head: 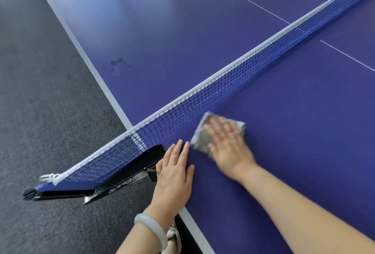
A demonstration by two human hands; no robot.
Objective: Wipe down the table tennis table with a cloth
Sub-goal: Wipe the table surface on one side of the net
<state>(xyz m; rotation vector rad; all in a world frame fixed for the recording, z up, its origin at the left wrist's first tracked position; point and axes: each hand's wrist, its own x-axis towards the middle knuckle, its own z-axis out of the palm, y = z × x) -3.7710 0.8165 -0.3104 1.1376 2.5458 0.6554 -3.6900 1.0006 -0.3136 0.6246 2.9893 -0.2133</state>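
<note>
Bangled left hand (174,170) is resting flat, empty, on the desk (304,122) beside the net (223,87). Right hand (225,142), fingers straight, is pressing the grey cloth (200,140) just short of the net. Wiping is underway; the next stroke likely runs along the net.

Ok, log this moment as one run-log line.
phase: wiping near half by net | right hand: flat on grey cloth, motion-blurred | left hand: flat on table tennis table edge beside net clamp | far half: dark smudge

Grey cloth (203,138) flat on blue table (294,122), beside net.
</note>
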